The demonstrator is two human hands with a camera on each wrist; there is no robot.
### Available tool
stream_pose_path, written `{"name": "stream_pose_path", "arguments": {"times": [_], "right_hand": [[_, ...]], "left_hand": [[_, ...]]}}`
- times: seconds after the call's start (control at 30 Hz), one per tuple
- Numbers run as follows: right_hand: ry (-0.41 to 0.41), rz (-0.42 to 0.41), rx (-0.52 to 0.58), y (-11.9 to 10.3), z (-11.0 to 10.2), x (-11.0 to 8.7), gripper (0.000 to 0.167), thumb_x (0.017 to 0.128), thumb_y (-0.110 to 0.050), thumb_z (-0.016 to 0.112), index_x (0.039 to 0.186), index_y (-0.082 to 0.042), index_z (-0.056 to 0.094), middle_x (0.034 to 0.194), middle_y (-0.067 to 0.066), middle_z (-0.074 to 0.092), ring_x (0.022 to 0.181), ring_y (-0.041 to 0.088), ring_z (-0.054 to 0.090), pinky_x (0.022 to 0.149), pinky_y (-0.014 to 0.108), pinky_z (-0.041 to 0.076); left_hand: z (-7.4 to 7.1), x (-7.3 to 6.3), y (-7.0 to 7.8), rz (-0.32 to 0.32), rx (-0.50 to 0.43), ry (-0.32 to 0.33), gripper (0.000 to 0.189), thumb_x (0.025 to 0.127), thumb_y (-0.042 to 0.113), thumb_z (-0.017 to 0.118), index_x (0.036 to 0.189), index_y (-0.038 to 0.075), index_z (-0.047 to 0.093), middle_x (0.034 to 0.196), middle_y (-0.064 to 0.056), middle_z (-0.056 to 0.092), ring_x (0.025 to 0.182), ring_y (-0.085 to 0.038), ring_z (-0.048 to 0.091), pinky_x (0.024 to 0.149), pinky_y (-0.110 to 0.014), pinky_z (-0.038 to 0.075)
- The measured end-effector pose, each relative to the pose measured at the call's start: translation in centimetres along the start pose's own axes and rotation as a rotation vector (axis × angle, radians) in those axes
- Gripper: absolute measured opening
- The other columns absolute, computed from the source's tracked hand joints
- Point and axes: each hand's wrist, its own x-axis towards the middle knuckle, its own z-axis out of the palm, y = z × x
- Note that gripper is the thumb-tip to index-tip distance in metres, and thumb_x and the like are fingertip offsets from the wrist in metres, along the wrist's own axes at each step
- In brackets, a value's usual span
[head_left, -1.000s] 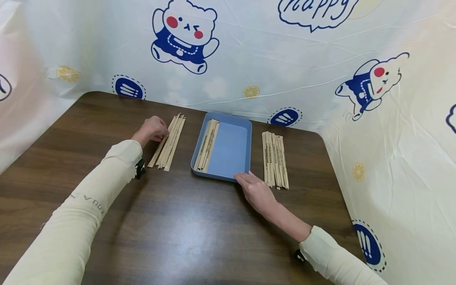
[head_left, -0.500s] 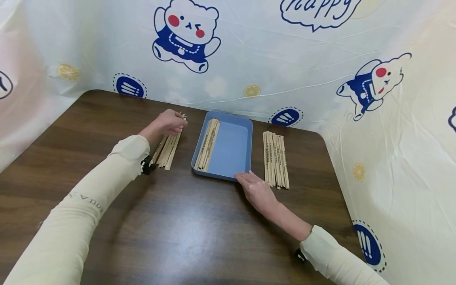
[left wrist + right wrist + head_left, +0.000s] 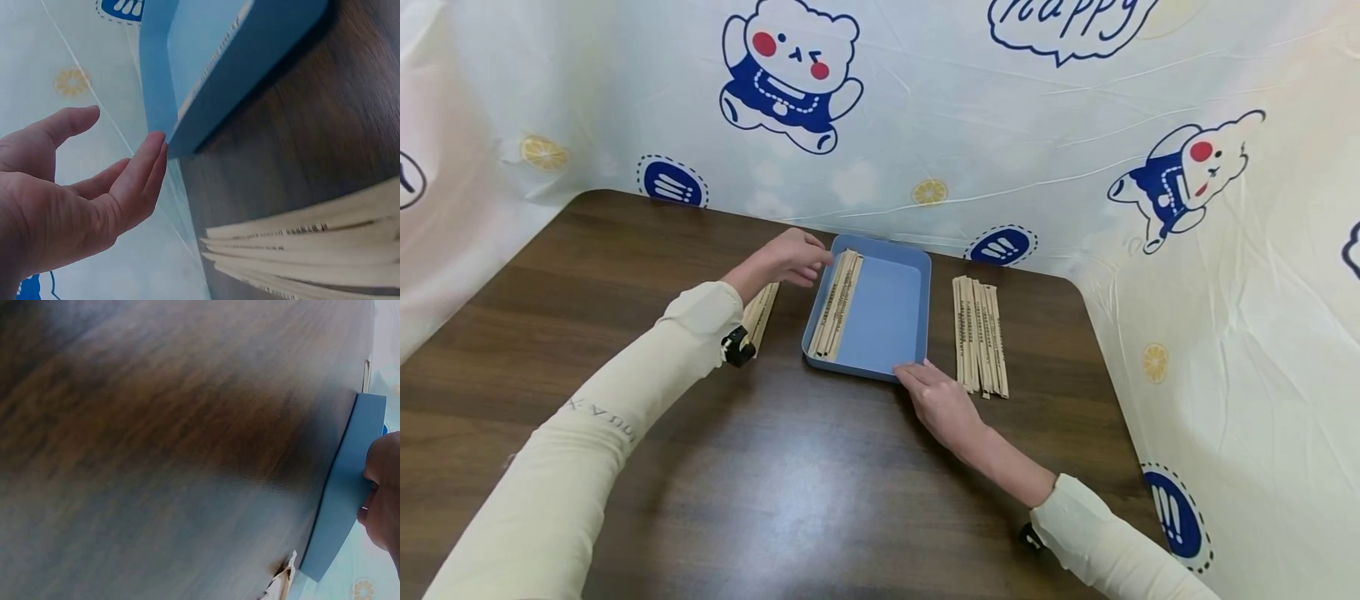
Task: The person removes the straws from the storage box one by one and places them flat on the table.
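Note:
In the head view a shallow blue tray (image 3: 889,310) rests on the table, with several thin paper-wrapped sticks (image 3: 837,307) along its left side. My left hand (image 3: 796,257) is beside the tray's far left edge. The left wrist view shows its thumb and fingers (image 3: 140,172) apart, nothing between them, fingertips close to the tray's corner; contact cannot be told. Below it lies a bundle of similar sticks (image 3: 312,250), partly covered by my arm in the head view. My right hand (image 3: 942,404) grips the tray's near right corner, its fingers at the tray wall (image 3: 340,494).
Another bundle of wrapped sticks (image 3: 980,337) lies just right of the tray. The dark wooden table (image 3: 805,492) extends toward me. A printed curtain (image 3: 880,108) hangs behind the table and along its sides.
My left hand has moved right, from the left bundle of sticks over to the tray's far left edge. My right hand and the tray have stayed in place.

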Motion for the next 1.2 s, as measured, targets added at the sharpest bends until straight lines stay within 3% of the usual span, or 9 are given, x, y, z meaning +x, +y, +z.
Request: {"name": "stream_pose_path", "arguments": {"times": [0.2,0.43,0.73,1.2], "right_hand": [[-0.008,0.006,-0.007,0.0,0.0,0.0,0.034,0.085,0.011,0.071,0.119,0.004,0.069,0.115,0.015,0.070,0.107,0.026,0.067,0.097,0.045,0.051],[-0.004,0.006,0.003,0.0,0.2,-0.1,0.034,0.085,0.012,0.070,0.118,0.004,0.070,0.114,0.016,0.070,0.107,0.027,0.067,0.097,0.046,0.051],[0.002,0.004,0.016,0.1,0.2,-0.1,0.033,0.085,0.012,0.069,0.117,0.005,0.070,0.114,0.017,0.070,0.107,0.028,0.067,0.097,0.047,0.051],[0.000,0.008,0.008,0.1,0.2,-0.1,0.034,0.085,0.011,0.070,0.119,0.005,0.069,0.116,0.016,0.070,0.108,0.027,0.067,0.097,0.046,0.051]], "left_hand": [[1.3,0.1,0.7,0.012,0.003,-0.089,0.062,0.102,0.019,0.058,0.154,-0.001,0.031,0.148,-0.026,0.041,0.128,-0.042,0.049,0.100,-0.046,0.049],[3.3,0.4,1.0,-0.006,-0.041,-0.135,0.061,0.101,0.015,0.059,0.153,-0.002,0.032,0.150,-0.025,0.039,0.128,-0.044,0.050,0.102,-0.047,0.048],[4.6,1.6,0.6,-0.015,0.002,-0.132,0.062,0.100,0.018,0.061,0.153,0.002,0.034,0.154,-0.020,0.033,0.125,-0.043,0.052,0.098,-0.046,0.051],[5.1,2.2,-0.1,-0.018,0.021,-0.135,0.067,0.100,0.022,0.061,0.155,0.002,0.030,0.157,-0.020,0.029,0.127,-0.044,0.050,0.099,-0.049,0.050]]}}
